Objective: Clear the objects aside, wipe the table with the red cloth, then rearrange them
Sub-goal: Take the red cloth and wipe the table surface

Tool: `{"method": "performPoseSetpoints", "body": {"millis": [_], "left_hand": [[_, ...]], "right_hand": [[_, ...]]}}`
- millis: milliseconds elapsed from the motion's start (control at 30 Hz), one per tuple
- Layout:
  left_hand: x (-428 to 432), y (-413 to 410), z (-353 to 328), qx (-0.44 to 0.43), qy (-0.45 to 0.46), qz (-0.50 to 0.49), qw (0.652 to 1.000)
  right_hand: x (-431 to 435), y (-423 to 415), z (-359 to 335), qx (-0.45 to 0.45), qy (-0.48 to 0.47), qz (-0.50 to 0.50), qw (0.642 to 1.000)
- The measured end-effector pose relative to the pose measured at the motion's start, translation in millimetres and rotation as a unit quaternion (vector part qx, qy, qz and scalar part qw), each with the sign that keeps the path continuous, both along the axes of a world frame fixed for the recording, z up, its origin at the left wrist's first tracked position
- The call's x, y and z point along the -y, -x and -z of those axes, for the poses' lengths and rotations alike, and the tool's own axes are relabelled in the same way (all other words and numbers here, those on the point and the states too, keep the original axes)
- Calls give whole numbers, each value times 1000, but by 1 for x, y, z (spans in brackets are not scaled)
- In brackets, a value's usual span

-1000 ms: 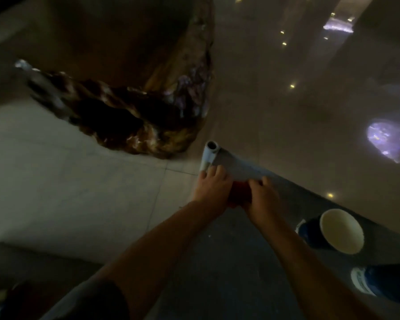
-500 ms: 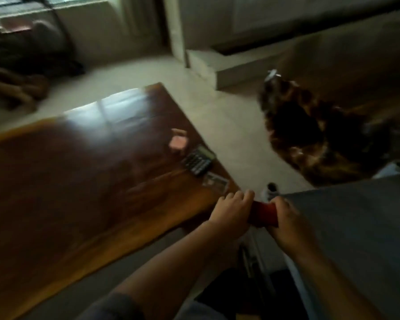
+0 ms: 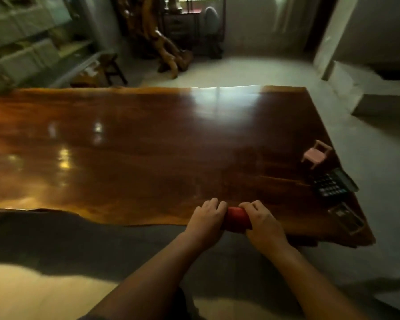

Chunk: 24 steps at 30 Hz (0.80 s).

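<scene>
A red cloth [image 3: 237, 219], bunched into a roll, sits between my two hands at the near edge of a glossy wooden table [image 3: 148, 144]. My left hand [image 3: 206, 219] grips its left end and my right hand [image 3: 262, 224] grips its right end. Along the table's right edge stand a small pink toy chair [image 3: 317, 154], a black calculator [image 3: 334, 186] and, nearer to me, a small clear box [image 3: 346, 218].
Pale tiled floor [image 3: 367, 158] runs past the table's right side, with a grey step [image 3: 379, 105] further right. A carved wooden sculpture [image 3: 164, 42] and a dark stool [image 3: 112, 68] stand beyond the far edge. Shelving [image 3: 26, 42] fills the far left.
My view has swung left from the grey table and floor to the wooden table. Both hands have kept hold of the red cloth and now hang over the table's near edge.
</scene>
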<state>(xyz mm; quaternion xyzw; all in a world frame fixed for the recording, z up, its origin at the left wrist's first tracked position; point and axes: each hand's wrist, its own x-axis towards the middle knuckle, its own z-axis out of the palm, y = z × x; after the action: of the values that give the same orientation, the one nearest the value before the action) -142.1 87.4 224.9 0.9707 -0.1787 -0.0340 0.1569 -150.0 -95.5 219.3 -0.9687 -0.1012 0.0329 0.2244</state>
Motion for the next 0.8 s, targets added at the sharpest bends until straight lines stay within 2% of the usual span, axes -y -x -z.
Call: {"method": "performPoseSetpoints", "body": {"millis": [100,333,700,800], "left_hand": [[-66,-21,9,-15,2,-17,1000],[-172,-88,21,-26,-10,-5,1000],[-193,-232,63,-111,-68,52,990],[-186,-286,76,-98,-104,62,988]], "right_hand": [[-62,-29,8,-19,6,-32,999],[-167,-96,7,-41,11,-32,999],[-178,-235,52,-78,33,-38,996],[-170,-290,70,-92,21,-43,995]]}}
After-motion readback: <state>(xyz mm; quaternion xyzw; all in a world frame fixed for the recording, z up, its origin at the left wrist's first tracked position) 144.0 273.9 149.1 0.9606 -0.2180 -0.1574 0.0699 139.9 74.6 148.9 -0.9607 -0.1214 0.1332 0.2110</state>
